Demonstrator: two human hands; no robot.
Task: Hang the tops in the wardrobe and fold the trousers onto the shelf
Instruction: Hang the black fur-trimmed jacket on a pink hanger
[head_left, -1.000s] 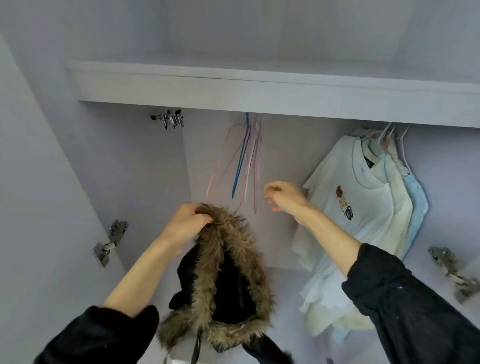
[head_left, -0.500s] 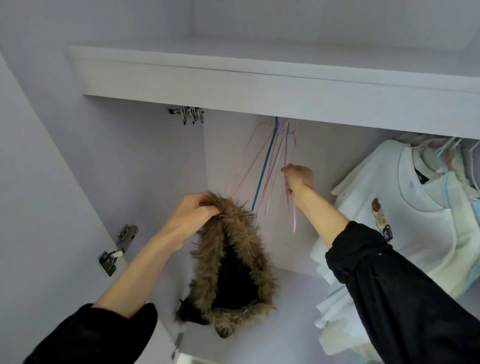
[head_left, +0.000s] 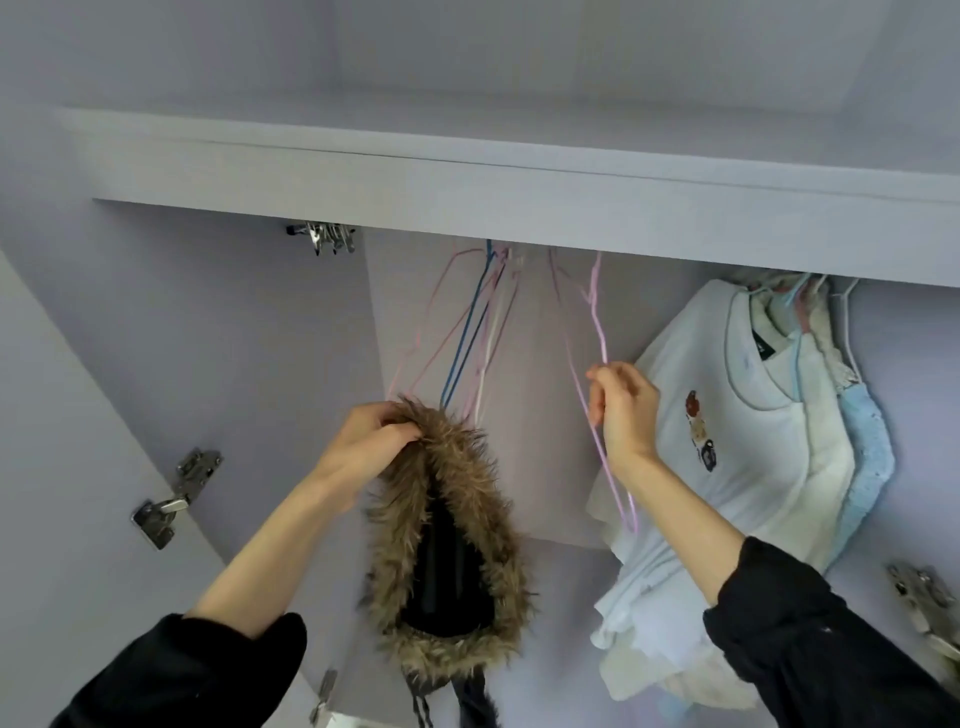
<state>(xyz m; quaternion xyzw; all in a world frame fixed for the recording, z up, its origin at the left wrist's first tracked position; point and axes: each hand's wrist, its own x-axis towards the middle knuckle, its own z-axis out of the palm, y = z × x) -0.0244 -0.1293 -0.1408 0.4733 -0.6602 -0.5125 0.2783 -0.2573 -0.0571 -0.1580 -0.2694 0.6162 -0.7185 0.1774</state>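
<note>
In the head view, several pale T-shirts (head_left: 753, 441) already hang at the right of the wardrobe. The left hand (head_left: 363, 447) grips the black jacket's brown fur-trimmed hood (head_left: 447, 519) below the empty hangers, not yet hung. The right hand (head_left: 621, 410) pinches a thin pink wire hanger (head_left: 597, 322); no trousers are visible.

Open gap between hangers (head_left: 467, 332) and shirts (head_left: 748, 431).

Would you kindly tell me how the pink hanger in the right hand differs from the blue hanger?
The pink hanger is pinched by the right hand and drawn aside; the blue hanger hangs untouched in the bunch behind the fur hood. They differ in colour. Both are thin, bare wire.
</note>
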